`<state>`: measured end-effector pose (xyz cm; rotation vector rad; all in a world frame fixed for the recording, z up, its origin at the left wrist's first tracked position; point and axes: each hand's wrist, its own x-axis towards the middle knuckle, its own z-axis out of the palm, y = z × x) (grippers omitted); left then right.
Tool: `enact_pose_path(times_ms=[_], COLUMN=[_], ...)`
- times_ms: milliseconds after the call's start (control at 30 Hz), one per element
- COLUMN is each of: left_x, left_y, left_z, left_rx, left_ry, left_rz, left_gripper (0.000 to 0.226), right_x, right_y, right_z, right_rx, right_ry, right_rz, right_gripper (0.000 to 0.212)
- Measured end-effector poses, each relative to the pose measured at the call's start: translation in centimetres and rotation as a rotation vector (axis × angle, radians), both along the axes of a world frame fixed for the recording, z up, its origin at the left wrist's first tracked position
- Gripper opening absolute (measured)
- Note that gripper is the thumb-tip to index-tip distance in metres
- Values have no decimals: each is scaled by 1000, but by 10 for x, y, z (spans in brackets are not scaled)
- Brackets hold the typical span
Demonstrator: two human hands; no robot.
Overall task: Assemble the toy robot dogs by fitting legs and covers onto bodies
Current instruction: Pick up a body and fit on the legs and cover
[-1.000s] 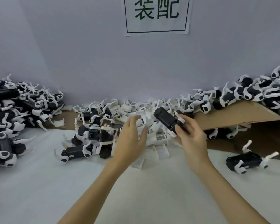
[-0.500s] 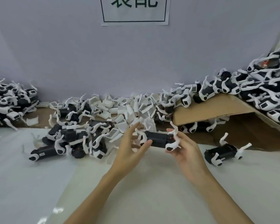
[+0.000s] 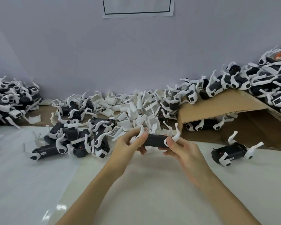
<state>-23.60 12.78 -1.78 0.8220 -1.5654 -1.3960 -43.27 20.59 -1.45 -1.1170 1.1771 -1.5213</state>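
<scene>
A black toy dog body [image 3: 155,140] with white legs pointing up lies level between both hands, just above the white table [image 3: 152,189]. My left hand [image 3: 128,146] grips its left end, fingers around a white leg joint. My right hand [image 3: 183,151] holds its right end, thumb on the white leg hub. Behind them lies a heap of loose white covers [image 3: 131,108]. A cluster of black bodies with legs [image 3: 75,138] lies to the left of my hands.
A single dog body [image 3: 230,151] lies on the table at the right. A tilted cardboard sheet [image 3: 217,106] carries a pile of dogs [image 3: 258,82] at the far right. Another pile [image 3: 10,98] sits at the far left. A wall stands behind.
My right hand brought the black body down from the cover heap toward me and turned it level. My left hand closed on its left end. The view swung right and down.
</scene>
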Motion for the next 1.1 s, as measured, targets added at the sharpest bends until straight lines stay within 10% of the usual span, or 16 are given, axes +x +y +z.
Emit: enact_pose_path(times_ms=[400,567,700,1100], left_x=[15,12,1,13], left_y=[-16,-17,-4,-3], left_z=[-11,-1,3,1], left_rx=[108,354,296,13], left_ry=[55,455,195,-15], left_rz=[-243,-279,-178,-139], left_gripper=[75,59,70,50], right_x=[-35,-36,-27,-11], right_y=[5,3,0,3], right_z=[6,4,-2,-3], right_rx=[160,131,111,17], right_ry=[-149,-452,-312,140], right_rz=[508,427,382,117], right_gripper=[72,71,19,64])
